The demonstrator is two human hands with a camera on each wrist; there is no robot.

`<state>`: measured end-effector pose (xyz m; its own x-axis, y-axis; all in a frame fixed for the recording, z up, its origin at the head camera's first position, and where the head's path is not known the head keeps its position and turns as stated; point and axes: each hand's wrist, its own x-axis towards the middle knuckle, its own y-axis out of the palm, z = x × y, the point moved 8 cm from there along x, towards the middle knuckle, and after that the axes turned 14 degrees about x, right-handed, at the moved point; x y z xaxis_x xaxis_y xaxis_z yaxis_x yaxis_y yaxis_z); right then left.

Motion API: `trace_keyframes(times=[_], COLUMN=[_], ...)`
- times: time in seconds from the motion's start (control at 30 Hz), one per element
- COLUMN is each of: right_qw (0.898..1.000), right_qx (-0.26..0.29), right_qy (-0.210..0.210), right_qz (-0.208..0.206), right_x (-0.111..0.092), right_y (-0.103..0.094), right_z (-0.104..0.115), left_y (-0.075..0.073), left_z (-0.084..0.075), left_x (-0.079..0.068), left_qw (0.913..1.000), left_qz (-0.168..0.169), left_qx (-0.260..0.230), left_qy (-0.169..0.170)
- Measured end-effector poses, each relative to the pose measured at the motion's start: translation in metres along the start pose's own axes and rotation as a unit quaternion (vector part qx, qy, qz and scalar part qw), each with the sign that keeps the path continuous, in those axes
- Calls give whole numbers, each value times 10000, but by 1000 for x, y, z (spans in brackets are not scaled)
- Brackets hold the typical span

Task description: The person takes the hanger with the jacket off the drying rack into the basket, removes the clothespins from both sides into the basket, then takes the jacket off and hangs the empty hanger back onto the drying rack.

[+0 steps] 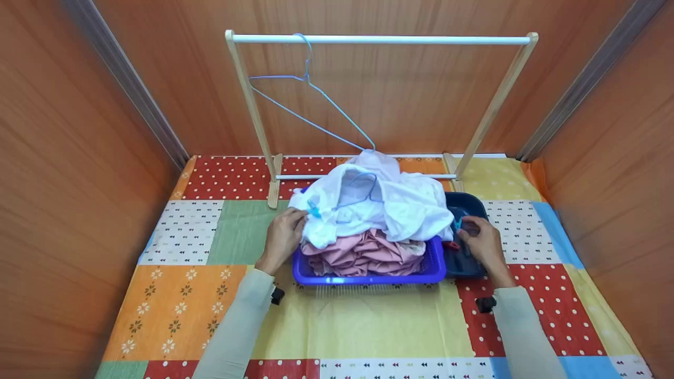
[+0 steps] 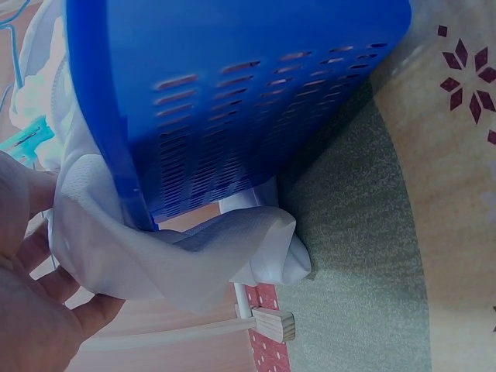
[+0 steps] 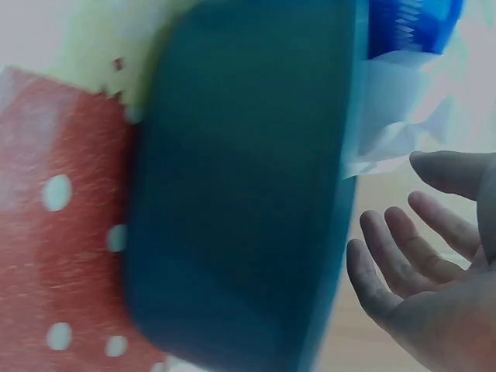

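Observation:
A white garment (image 1: pixel 416 205) with a blue wire hanger (image 1: pixel 371 189) in its neck opening lies over pink cloth (image 1: pixel 363 255) in a purple-blue basket (image 1: pixel 368 280). A light-blue clothespin (image 1: pixel 314 209) sits on the garment's left part. My left hand (image 1: pixel 284 234) holds the garment's left edge, its fingers behind the white fabric (image 2: pixel 155 256) in the left wrist view. At the garment's right edge, my right hand (image 1: pixel 482 242) is beside another blue clothespin (image 1: pixel 457 223). Loosely bent fingers (image 3: pixel 411 248) show nothing between them in the right wrist view.
A dark tray (image 1: pixel 474 271) stands against the basket's right side, with a red clothespin (image 1: pixel 451 245) near its left edge. Behind is a rack with a white rail (image 1: pixel 400 40), on which another blue hanger (image 1: pixel 307 78) hangs. Wooden panels (image 1: pixel 68 210) enclose the patchwork cloth (image 1: pixel 179 305).

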<state>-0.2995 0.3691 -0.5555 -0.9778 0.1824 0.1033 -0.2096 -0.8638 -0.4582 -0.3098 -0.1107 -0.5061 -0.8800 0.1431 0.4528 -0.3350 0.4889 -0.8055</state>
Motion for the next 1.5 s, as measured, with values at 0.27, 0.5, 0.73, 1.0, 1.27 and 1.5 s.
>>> trace_keyframes(times=[0.27, 0.5, 0.73, 1.0, 1.27, 1.5], right_qw=[9969, 9894, 9787, 9584, 9464, 9412], right_qx=[3, 72, 301, 403, 551, 637], right_qy=[-749, -1415, -2016, -2824, -3146, -3166], right_qz=[-227, -313, -258, -89, 473, 997], right_x=[-9, -20, -31, -45, -60, -68], right_y=[-3, 2, 13, 34, 78, 115], right_z=[55, 97, 130, 166, 188, 200], left_y=[-1, -1, -1, 0, 1, 1], left_z=[-1, -2, -1, 0, 1, 1], left_x=[0, 0, 0, -1, -2, -2], left_qw=[10000, 10000, 9999, 9999, 9999, 9997], left_qz=[-29, -47, -91, -103, -140, -229], left_qx=[-3, 1, -8, 14, 9, -14], left_qy=[45, 76, 59, 26, 15, 50])
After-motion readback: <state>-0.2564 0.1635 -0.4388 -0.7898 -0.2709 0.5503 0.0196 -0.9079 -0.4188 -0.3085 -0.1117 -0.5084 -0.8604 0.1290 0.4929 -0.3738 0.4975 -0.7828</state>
